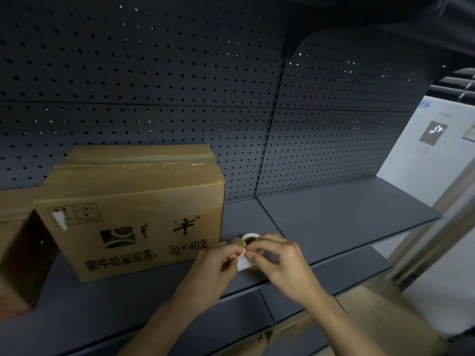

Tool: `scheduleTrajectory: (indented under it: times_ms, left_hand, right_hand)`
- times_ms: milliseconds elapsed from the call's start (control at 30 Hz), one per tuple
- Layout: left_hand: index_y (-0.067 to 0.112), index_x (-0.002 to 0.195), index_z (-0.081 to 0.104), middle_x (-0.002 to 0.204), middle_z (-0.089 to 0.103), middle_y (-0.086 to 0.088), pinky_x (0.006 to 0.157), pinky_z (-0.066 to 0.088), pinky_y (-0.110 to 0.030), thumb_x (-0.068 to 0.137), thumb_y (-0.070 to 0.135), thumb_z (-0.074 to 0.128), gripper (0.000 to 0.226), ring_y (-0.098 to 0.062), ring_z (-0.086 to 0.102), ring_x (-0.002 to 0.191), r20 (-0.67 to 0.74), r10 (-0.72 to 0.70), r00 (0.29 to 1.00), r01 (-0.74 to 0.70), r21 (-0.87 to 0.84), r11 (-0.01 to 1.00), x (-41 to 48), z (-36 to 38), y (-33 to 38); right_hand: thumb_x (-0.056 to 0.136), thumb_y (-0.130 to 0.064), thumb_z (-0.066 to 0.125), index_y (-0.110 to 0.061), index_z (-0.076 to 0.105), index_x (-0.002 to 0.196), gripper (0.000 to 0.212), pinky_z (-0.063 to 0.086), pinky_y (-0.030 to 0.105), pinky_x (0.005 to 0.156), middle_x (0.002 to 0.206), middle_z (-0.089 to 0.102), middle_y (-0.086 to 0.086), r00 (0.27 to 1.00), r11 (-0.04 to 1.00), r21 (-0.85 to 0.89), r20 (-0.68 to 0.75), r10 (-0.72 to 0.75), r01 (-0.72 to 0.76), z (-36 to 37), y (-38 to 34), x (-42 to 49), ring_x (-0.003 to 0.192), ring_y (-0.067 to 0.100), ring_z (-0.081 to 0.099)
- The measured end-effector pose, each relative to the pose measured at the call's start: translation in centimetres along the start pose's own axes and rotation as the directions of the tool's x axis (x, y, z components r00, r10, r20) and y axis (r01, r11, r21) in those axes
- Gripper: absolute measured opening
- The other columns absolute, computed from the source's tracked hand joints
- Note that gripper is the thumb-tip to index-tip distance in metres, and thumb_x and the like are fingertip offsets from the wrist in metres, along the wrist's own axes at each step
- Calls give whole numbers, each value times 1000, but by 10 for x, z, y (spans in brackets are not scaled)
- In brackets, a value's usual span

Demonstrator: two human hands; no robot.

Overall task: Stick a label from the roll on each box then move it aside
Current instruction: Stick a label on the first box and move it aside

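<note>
Label (244, 264): white piece, held between both hands just in front of the roll (249, 238). The roll sits on the shelf (347, 214), partly hidden behind my fingers. Can't tell if the label is fully off its backing.

Left hand (218, 263): fingers curled, pinching the label's left edge. Right hand (279, 255): thumb and forefinger pinching its upper right edge, other fingers curled over the roll. Neither hand is free.

Key relation: the box (144, 214) is left of both hands, on the same shelf, printed front face toward me. Its lower right corner is just beside my left hand, so that hand is nearer. The box's long side runs along the shelf, left to right, so sticking the label looks like a short leftward carry onto that front face.

White patch (59, 220) on the box's upper left front could be a label already stuck; too small to be sure. If so, this label belongs to another box.

Second carton (15, 253) is at far left, touching or just beside the box. Pegboard (154, 98) stands behind.

Risk: the label folding onto itself or sticking to my fingers.
</note>
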State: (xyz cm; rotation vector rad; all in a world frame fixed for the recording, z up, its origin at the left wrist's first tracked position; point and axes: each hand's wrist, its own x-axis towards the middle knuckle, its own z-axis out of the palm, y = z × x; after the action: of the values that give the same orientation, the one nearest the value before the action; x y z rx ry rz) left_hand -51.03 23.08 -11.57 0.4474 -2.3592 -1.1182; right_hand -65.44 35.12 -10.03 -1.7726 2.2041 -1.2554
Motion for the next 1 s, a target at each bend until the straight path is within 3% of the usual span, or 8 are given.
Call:
scheduleTrajectory:
  times_ms: [167, 267, 367, 500, 667, 767, 933, 1000]
  left_hand:
    - [29, 96, 67, 78, 62, 0, 68, 49, -36, 94, 8, 57, 24, -18, 60, 73, 59, -1, 998, 0, 17, 1000, -1, -4, 1]
    - [31, 98, 69, 74, 62, 5, 64, 46, -22, 93, 7, 56, 28, -10, 59, 68, 82, -75, 994, 77, -19, 997, -3, -5, 5]
    - [30, 95, 70, 70, 60, 13, 62, 43, -10, 90, 6, 59, 26, 0, 61, 68, 56, -155, 986, 157, -23, 987, -6, -6, 6]
    - [23, 95, 71, 70, 60, 10, 62, 43, -6, 90, 4, 59, 22, 3, 62, 72, 83, -215, 973, 215, 5, 977, -15, -9, 6]
    - [20, 75, 59, 65, 57, 0, 63, 45, -23, 85, 7, 62, 17, -6, 55, 62, 127, -248, 960, 244, 43, 969, -24, -10, -3]
    - [14, 75, 59, 67, 66, -6, 70, 55, -40, 88, 18, 62, 14, -20, 64, 68, 206, -277, 939, 272, 50, 961, -30, -12, -2]
    - [31, 58, 58, 63, 64, 15, 59, 45, -16, 95, 39, 59, 37, 2, 62, 65, 87, -294, 952, 283, 117, 952, -38, -28, 13]
    - [23, 61, 56, 64, 64, 3, 58, 45, -26, 95, 41, 57, 38, -7, 60, 60, -10, -266, 964, 265, 137, 955, -39, -33, 14]
  right_hand:
    - [93, -20, 67, -20, 75, 95, 9, 47, 19, 85, 95, 65, -24, 999, 1000, 11, 39, 27, -27, 0, 0, -1, 99, 5, 62]
    - [95, -19, 63, -21, 71, 93, 8, 45, 15, 79, 93, 62, -24, 996, 996, 39, 45, 83, -85, 0, -2, -2, 93, 6, 61]
    - [94, -13, 62, -21, 66, 84, 13, 48, 20, 73, 89, 65, -15, 981, 976, 109, -37, 192, -187, -2, -2, -1, 85, 8, 61]
    - [95, -13, 62, -24, 64, 84, 16, 44, 11, 64, 83, 65, -12, 952, 963, 121, -166, 259, -240, -10, -3, 1, 77, 3, 60]
    - [95, -15, 62, -23, 64, 82, 16, 43, 15, 60, 75, 66, -10, 889, 960, 128, -364, 279, -249, -21, -1, 9, 67, 6, 56]
    - [95, -19, 63, -24, 65, 83, 14, 44, 16, 62, 75, 66, -10, 868, 962, 131, -414, 273, -240, -26, -3, 13, 68, 8, 59]
    - [93, -13, 66, -26, 65, 82, 16, 45, 16, 63, 79, 67, -9, 882, 978, 103, -422, 210, -183, -17, -19, 10, 73, 11, 61]
    - [92, -12, 67, -24, 66, 84, 15, 45, 16, 64, 81, 66, -10, 894, 989, 64, -424, 145, -130, -11, -25, 9, 74, 10, 61]
